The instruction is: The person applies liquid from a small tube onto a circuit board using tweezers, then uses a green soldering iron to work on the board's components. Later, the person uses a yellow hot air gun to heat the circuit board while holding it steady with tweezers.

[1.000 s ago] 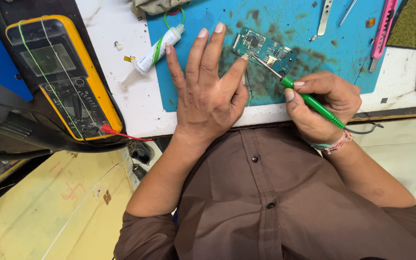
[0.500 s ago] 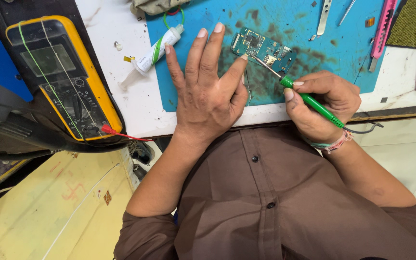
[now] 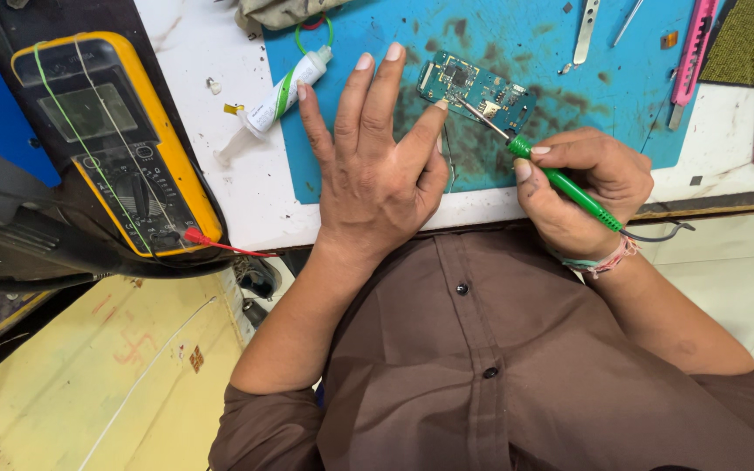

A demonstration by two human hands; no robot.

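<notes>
Landmark: the teal circuit board (image 3: 475,90), lying flat on the stained blue mat (image 3: 534,52) on the white counter (image 3: 220,183).
Right hand (image 3: 582,187): seen nearer than the board and to its right; the fingers are closed around a green-handled soldering iron (image 3: 569,185), held like a pen.
Iron tip: the thin metal tip is laid on the board's near edge, beside the left thumb.
Left hand (image 3: 377,170): placed palm down just left of the board, fingers spread and straight; nothing is gripped, and the thumb tip is pressed against the board's near left edge.
White tube (image 3: 283,92): seen left of the board, past the left hand, lying tilted across the mat's left edge, with a green band around it.
Yellow multimeter (image 3: 111,144): set well left of the board, with a red lead plugged in at its near end.
Tweezers (image 3: 585,33): laid beyond the board, to its right.
Pink knife (image 3: 691,57): found further right of the board, at the mat's edge.
</notes>
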